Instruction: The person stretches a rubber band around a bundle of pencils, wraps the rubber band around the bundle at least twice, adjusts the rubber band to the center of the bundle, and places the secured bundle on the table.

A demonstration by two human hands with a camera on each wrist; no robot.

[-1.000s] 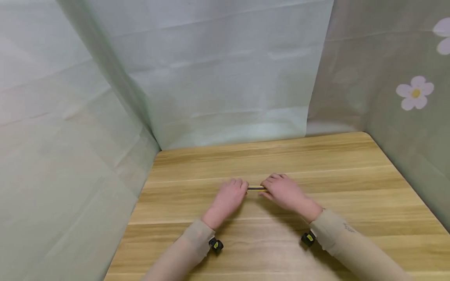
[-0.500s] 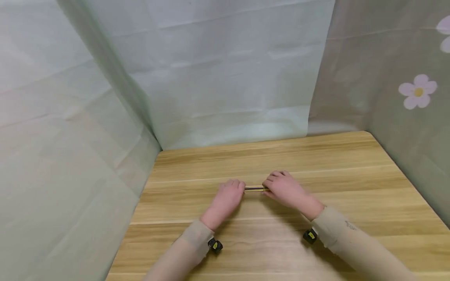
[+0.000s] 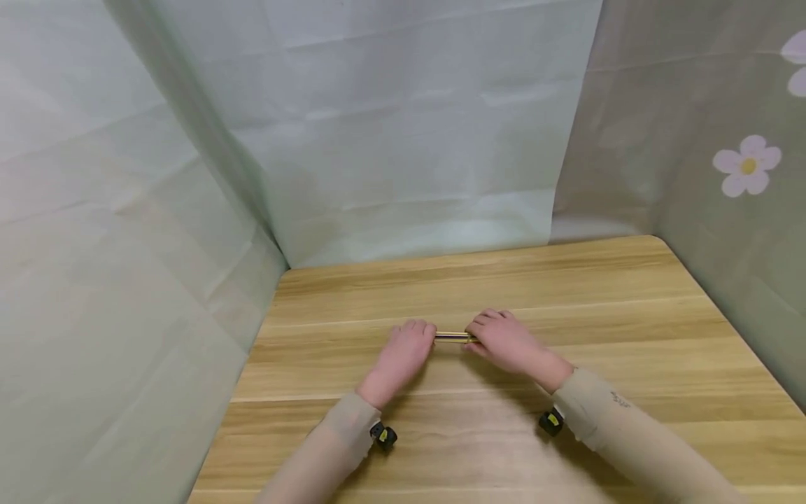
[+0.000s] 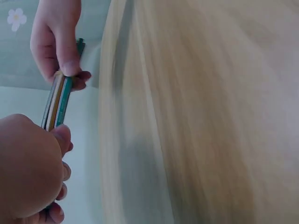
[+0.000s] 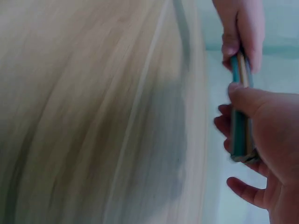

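Note:
Both hands hold a bundle of pencils [image 3: 450,337] just above the table, one hand toward each end. In the head view its exposed middle shows striped between the hands. My left hand [image 3: 404,353] grips the left part, its thumb lying along the bundle in the left wrist view. Thumb and fingers of my right hand [image 3: 507,344] pinch the other part. Green and tan pencils [image 5: 240,128] show in the right wrist view, their ends by the palm. A narrow tan band [image 4: 59,73] seems to cross the bundle beside the right thumb. The fingers hide much of both ends.
A wood-grain table [image 3: 478,448] lies under the hands. Pale cloth walls [image 3: 403,154] stand at its back and sides, with a flower print [image 3: 747,166] on the right. Small black wrist cameras [image 3: 385,438] are strapped at both cuffs.
My left hand has moved slightly left, so more of the pencil bundle shows between the hands. The right hand shifts slightly and keeps its hold.

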